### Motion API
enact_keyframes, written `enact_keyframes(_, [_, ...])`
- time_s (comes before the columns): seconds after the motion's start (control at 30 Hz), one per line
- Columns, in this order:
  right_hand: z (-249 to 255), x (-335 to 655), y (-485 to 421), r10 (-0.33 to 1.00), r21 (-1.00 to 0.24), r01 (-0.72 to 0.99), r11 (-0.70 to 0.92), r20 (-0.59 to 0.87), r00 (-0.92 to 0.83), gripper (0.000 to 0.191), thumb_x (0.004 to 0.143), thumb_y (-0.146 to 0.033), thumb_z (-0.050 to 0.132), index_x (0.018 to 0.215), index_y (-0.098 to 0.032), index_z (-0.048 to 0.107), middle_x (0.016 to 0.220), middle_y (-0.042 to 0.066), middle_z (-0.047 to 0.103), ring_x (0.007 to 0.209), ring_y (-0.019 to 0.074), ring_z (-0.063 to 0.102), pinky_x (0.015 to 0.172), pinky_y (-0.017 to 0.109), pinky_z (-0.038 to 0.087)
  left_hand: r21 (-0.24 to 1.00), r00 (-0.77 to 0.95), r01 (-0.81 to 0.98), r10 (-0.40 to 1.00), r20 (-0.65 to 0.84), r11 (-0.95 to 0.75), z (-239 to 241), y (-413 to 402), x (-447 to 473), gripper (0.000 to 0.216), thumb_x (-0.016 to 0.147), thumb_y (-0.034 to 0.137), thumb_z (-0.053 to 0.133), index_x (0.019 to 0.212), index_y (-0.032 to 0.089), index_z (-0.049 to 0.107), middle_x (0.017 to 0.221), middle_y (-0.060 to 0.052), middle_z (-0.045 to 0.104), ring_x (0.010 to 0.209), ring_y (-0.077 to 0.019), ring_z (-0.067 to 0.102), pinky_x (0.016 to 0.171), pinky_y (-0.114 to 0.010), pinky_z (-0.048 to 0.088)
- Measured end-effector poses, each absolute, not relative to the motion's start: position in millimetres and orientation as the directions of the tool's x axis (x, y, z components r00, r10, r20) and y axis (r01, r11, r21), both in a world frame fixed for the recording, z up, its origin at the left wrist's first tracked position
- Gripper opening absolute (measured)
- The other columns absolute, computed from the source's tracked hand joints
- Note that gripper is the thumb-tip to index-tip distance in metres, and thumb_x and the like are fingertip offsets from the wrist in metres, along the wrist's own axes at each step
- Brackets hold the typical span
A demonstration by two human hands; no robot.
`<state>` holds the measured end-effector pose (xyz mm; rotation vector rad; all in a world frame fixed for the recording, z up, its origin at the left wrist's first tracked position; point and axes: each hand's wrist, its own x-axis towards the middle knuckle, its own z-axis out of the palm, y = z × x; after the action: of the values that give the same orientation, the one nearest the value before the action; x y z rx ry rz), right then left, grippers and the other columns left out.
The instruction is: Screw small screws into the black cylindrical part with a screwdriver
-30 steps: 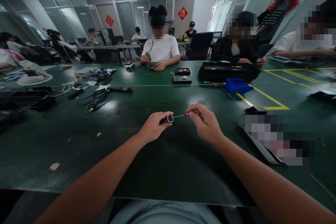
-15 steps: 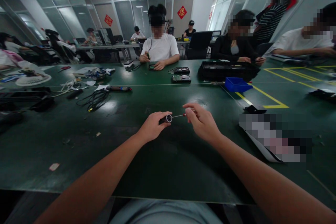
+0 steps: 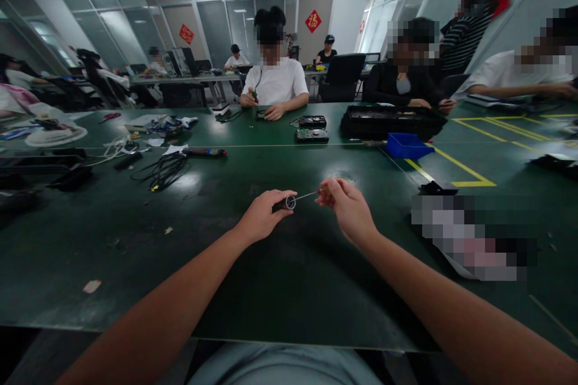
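Near the middle of the green table [image 3: 217,289], my left hand [image 3: 258,216] is closed around a dark cylindrical part [image 3: 289,203] with a pale round rim at its end. The rim faces toward me and a little to the right. My right hand [image 3: 347,207] grips the red handle of a screwdriver [image 3: 307,195] between thumb and fingers. Its thin metal shaft points left, and the tip meets the cylinder's open end; how far it goes in I cannot tell.
Coiled black cable [image 3: 165,171] and an electric screwdriver-like tool [image 3: 205,152] lie at left. Circuit-board parts [image 3: 311,135], a black housing [image 3: 392,122] and a blue bin [image 3: 409,145] stand ahead. A blurred-out object [image 3: 469,240] lies at right. A co-worker [image 3: 275,84] sits opposite.
My right hand has turned on the screwdriver and its fingers have closed in around the handle. The shaft slants up slightly more. My left hand and the cylinder have stayed put.
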<state>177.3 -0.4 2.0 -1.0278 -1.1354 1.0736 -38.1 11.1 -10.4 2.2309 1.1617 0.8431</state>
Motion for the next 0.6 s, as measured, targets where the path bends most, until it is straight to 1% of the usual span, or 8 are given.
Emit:
enact_keyframes(0.1, [-2.4,179.8,6.0,0.998,-0.94,-0.338,-0.031,-0.046,0.034,0.024,0.083,-0.044,0.066,0.079,-0.02,0.061,0.065,-0.001,0.057,0.058,0.0141,0.053,0.068,0.035,0.053,0.652,0.46,0.533,0.831,0.313,-0.54,-10.7,12.6,-38.1,0.039,0.089,0.02,0.065,0.126,0.029,0.06,0.118,-0.002,0.065,0.112,-0.0205,0.057,0.101,-0.037,0.042])
enact_keyframes(0.13, [-3.5,180.7,7.4,0.996,-0.923,-0.377,-0.074,-0.089,0.021,0.023,0.082,-0.042,0.066,0.077,-0.02,0.061,0.063,-0.002,0.055,0.056,0.0132,0.051,0.068,0.035,0.054,0.647,0.457,0.538,0.832,0.315,-0.541,-11.4,13.3,-38.2,0.039,0.089,0.02,0.065,0.127,0.029,0.06,0.117,-0.002,0.065,0.111,-0.0205,0.057,0.1,-0.037,0.042])
enact_keyframes(0.2, [-4.9,182.1,8.8,0.994,-0.913,-0.402,-0.075,-0.103,0.047,0.02,0.082,-0.039,0.067,0.076,-0.02,0.061,0.063,-0.002,0.055,0.055,0.0123,0.05,0.066,0.033,0.053,0.635,0.458,0.551,0.832,0.312,-0.542,-13.2,14.8,-38.6,0.04,0.089,0.021,0.065,0.127,0.029,0.06,0.116,-0.002,0.065,0.11,-0.0208,0.057,0.1,-0.038,0.042])
enact_keyframes(0.27, [-5.4,182.7,8.6,0.994,-0.928,-0.373,-0.005,-0.044,0.097,0.019,0.083,-0.038,0.066,0.079,-0.02,0.062,0.065,-0.002,0.057,0.059,0.0126,0.052,0.066,0.031,0.052,0.625,0.46,0.566,0.835,0.301,-0.537,-14.8,15.7,-39.0,0.041,0.089,0.023,0.066,0.128,0.03,0.059,0.115,-0.002,0.065,0.108,-0.0214,0.057,0.098,-0.039,0.042])
enact_keyframes(0.33, [-5.2,183.0,7.4,0.991,-0.95,-0.303,0.078,0.041,0.126,0.021,0.085,-0.041,0.064,0.082,-0.021,0.062,0.069,-0.001,0.059,0.062,0.0135,0.055,0.067,0.031,0.052,0.617,0.461,0.581,0.84,0.288,-0.531,-15.2,15.7,-39.4,0.042,0.089,0.024,0.066,0.129,0.03,0.059,0.113,-0.002,0.065,0.106,-0.0219,0.057,0.096,-0.039,0.043])
enact_keyframes(0.47, [-3.4,183.3,4.1,0.971,-0.973,-0.075,0.218,0.209,0.117,0.024,0.09,-0.045,0.058,0.087,-0.021,0.061,0.075,0.0,0.062,0.066,0.0146,0.058,0.067,0.032,0.05,0.599,0.47,0.592,0.834,0.287,-0.54,-12.9,13.9,-39.2,0.042,0.089,0.026,0.067,0.129,0.03,0.059,0.111,-0.002,0.066,0.103,-0.0217,0.057,0.095,-0.039,0.043])
enact_keyframes(0.6, [0.8,182.5,-0.6,0.946,-0.944,0.126,0.306,0.316,0.069,0.024,0.093,-0.043,0.052,0.089,-0.021,0.059,0.076,0.001,0.063,0.066,0.0154,0.059,0.066,0.033,0.048,0.581,0.476,0.605,0.832,0.284,-0.544,-10.5,12.4,-38.2,0.041,0.089,0.027,0.066,0.13,0.03,0.059,0.111,-0.003,0.066,0.102,-0.0216,0.057,0.095,-0.04,0.043])
